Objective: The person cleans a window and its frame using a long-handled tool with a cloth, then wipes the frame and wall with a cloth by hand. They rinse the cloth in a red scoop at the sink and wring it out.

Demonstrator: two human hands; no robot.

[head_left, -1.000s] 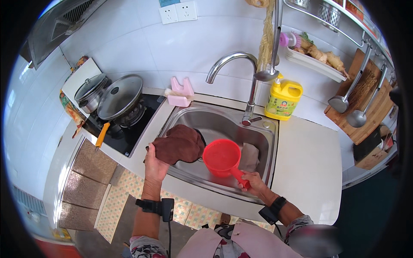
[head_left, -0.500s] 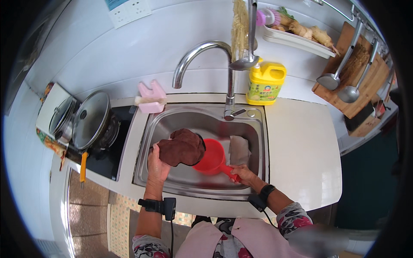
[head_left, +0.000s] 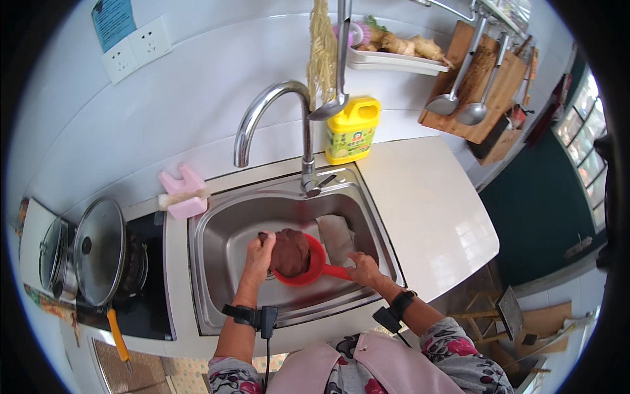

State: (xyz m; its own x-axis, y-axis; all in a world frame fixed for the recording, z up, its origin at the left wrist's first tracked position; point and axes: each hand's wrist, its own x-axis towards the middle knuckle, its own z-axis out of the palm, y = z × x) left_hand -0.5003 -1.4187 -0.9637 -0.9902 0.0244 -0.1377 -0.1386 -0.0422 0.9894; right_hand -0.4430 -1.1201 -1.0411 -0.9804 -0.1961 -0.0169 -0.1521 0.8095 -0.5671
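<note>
My left hand (head_left: 260, 256) is closed on a dark brown cloth (head_left: 291, 251), which is bunched up in the mouth of a red plastic water dipper (head_left: 319, 258). The dipper sits low in a stainless steel sink (head_left: 211, 289); whether it touches the bottom I cannot tell. Its red handle points right, and my right hand (head_left: 365, 269) is wrapped round the end of it. Beyond the dipper, against the right part of the basin, lies a greyish-beige cloth (head_left: 336, 238). The cloth hides the dipper's inside.
A chrome faucet (head_left: 307, 131) arches over the sink, beside a yellow jug bottle (head_left: 352, 134). A pink holder (head_left: 186, 190) stands behind the left rim. Lidded pans (head_left: 100, 253) rest on the stove at left. Ladles (head_left: 341, 59) hang above; a white counter (head_left: 426, 217) extends right.
My left hand has lowered the brown cloth to the right, into the dipper. The dipper has turned slightly in my right hand's grip. The view has shifted toward the right.
</note>
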